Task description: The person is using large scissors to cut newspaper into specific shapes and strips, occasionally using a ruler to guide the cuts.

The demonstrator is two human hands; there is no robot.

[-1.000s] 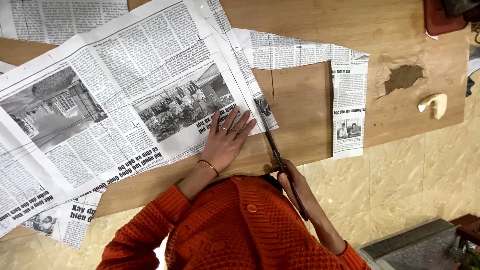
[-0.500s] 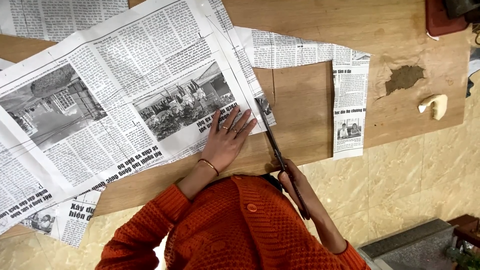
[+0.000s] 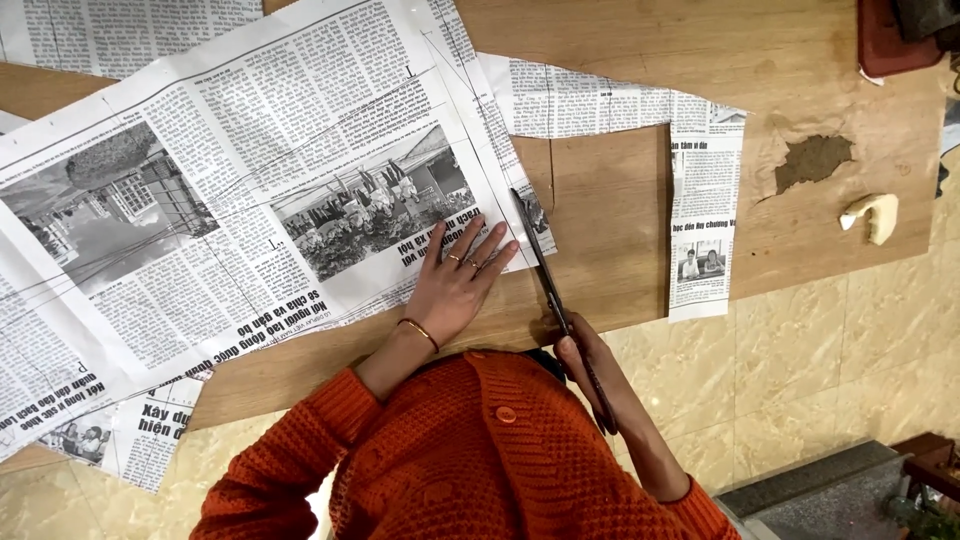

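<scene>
A large newspaper sheet point(image 3: 250, 200) is spread across a wooden board point(image 3: 600, 230) that lies on a tiled floor point(image 3: 820, 360). The left hand point(image 3: 455, 285) is laid flat on the sheet's lower right corner, fingers spread wide, nothing being held; a thin bracelet is worn at its wrist and rings are seen on two fingers. A pair of dark scissors point(image 3: 545, 270) is held in the grip of the right hand point(image 3: 590, 365), the fingers being closed around the handles at the near edge of the board. The blades are pointed away from the person and are set along the right edge of the sheet, just beside the left fingertips; how far the blades are parted cannot be told. A cut newspaper strip point(image 3: 700, 220) lies to the right on the board, well apart from the scissors. Farther right, a pale curved object point(image 3: 872, 215) rests near a rough patch point(image 3: 812, 160) in the board's surface. Orange knitted sleeves are worn on both arms.
</scene>
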